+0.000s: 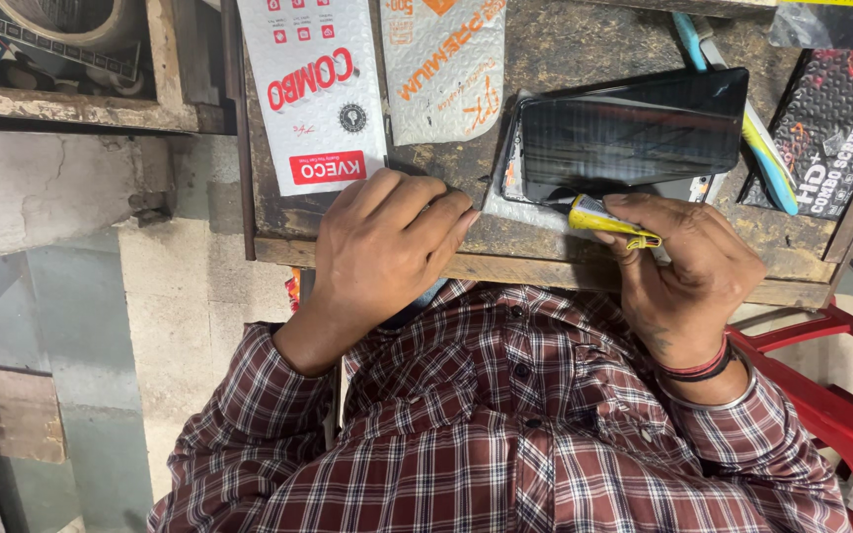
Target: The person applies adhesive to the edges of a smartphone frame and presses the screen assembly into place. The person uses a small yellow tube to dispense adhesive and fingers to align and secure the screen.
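Observation:
A dark smartphone [634,133] lies screen up on a white pouch [507,204] on the worn wooden table [565,49]. My right hand [688,266] pinches a small yellow tube [604,219] and holds its tip at the phone's near edge. A red and black thread band sits on that wrist. My left hand [382,247] rests palm down on the table's front edge, left of the phone. Its fingers are curled together, and I see nothing in it. I wear a plaid shirt.
A white and red flat packet [313,89] and a silver and orange one [443,64] lie beyond my left hand. A black packet [836,123] and a blue and yellow tool [767,148] lie right of the phone. A red plastic chair [841,395] stands at my right.

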The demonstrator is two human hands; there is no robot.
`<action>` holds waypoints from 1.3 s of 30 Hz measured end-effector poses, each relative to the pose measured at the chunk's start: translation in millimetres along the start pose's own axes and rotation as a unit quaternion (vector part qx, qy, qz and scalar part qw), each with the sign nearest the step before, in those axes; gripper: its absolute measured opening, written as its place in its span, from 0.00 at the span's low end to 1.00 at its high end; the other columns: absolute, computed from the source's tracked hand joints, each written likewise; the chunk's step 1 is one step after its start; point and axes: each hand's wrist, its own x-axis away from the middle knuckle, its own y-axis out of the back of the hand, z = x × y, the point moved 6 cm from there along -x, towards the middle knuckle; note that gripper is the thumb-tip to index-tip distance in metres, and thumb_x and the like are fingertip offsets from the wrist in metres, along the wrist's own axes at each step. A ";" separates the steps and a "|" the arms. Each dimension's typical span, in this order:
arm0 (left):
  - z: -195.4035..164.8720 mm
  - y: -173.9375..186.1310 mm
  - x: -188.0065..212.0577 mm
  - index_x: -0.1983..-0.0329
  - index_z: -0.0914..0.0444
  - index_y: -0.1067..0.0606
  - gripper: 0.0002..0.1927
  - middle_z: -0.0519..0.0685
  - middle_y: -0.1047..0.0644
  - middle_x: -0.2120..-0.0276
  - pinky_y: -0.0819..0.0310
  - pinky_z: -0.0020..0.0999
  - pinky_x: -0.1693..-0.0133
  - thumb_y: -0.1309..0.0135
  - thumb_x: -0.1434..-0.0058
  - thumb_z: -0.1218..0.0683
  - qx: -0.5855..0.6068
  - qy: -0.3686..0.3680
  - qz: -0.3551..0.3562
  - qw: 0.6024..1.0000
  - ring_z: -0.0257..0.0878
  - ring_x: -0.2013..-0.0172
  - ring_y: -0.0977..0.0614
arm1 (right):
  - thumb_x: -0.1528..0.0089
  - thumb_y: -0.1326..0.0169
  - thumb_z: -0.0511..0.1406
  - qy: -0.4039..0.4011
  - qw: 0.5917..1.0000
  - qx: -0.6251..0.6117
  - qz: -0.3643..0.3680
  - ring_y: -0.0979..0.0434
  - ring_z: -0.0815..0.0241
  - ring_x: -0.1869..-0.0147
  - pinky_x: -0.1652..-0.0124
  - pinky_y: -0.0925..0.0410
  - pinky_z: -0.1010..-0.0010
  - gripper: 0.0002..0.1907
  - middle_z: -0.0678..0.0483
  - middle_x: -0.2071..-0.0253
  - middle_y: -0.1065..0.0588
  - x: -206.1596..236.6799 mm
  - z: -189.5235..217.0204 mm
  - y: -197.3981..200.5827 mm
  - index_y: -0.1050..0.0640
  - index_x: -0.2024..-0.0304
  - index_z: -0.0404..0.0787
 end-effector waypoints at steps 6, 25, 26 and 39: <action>1.4 -0.6 0.5 0.58 0.59 0.18 0.08 0.42 0.23 0.61 0.27 0.34 0.60 0.35 0.34 0.52 0.002 0.000 0.001 1.000 0.38 0.61 0.23 | 0.31 0.32 0.28 -0.001 1.000 0.003 0.001 0.16 0.54 0.49 0.48 0.26 0.70 0.08 0.49 0.52 0.18 1.4 -1.8 1.0 0.20 0.53 0.36; 5.3 3.2 -2.3 0.58 0.60 0.18 0.07 0.43 0.22 0.62 0.27 0.35 0.61 0.35 0.34 0.52 0.001 0.009 -0.006 1.000 0.38 0.62 0.23 | 0.37 0.32 0.26 -0.007 1.000 0.013 -0.011 0.17 0.50 0.50 0.52 0.27 0.68 0.11 0.47 0.54 0.19 -7.2 1.4 6.2 0.20 0.54 0.34; 4.2 2.2 -3.4 0.59 0.60 0.18 0.07 0.43 0.22 0.62 0.27 0.35 0.61 0.35 0.34 0.52 0.000 0.009 -0.006 1.000 0.38 0.62 0.23 | 0.35 0.31 0.26 -0.009 1.000 0.010 -0.010 0.16 0.52 0.50 0.51 0.26 0.69 0.11 0.48 0.54 0.19 -6.2 -1.4 7.5 0.20 0.54 0.34; 5.3 2.1 -4.5 0.59 0.61 0.18 0.07 0.43 0.22 0.62 0.27 0.36 0.61 0.34 0.34 0.53 0.000 0.018 -0.014 1.000 0.39 0.62 0.23 | 0.38 0.32 0.24 -0.013 1.000 0.014 -0.015 0.17 0.52 0.51 0.52 0.27 0.69 0.12 0.47 0.54 0.19 -6.9 -3.0 11.8 0.21 0.55 0.33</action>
